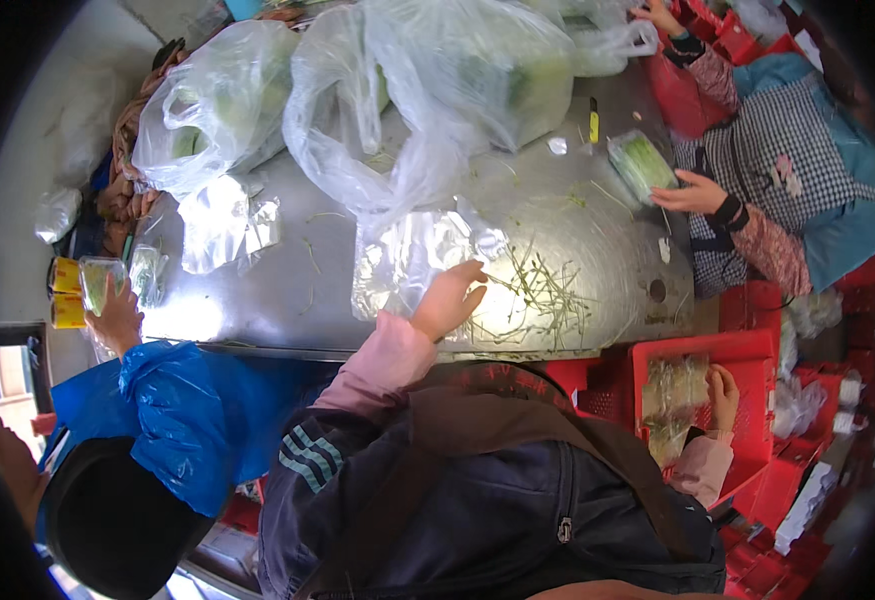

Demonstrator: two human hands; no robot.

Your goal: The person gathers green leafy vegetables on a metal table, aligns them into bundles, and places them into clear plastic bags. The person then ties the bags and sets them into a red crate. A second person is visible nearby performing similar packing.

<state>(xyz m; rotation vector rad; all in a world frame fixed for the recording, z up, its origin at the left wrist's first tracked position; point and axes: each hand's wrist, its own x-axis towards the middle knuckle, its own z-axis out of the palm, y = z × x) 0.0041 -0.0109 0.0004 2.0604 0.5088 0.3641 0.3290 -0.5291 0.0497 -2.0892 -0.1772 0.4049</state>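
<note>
My left hand (pixel 451 301) is over the metal table, palm down, thumb and fingers apart, with nothing seen in it. Just left of it lie flat clear plastic bags (pixel 385 259). Beside its fingertips, on the right, is a loose scatter of thin green stems (pixel 546 296). Down at my right side, my right hand (pixel 721 397) reaches into a red plastic crate (pixel 756 420). Its fingers are against the edge of clear-wrapped packs (pixel 674 386) in there; whether they grip one cannot be told. The contents of these packs are blurred.
Large plastic bags of greens (pixel 475 82) stand across the table's (pixel 295 300) back. At right, a co-worker's hand (pixel 696 193) holds a wrapped green pack (pixel 640 165); a yellow cutter knife (pixel 594 124) lies nearby. Another person's hand (pixel 116 315) touches a clear tray (pixel 96 277) at left.
</note>
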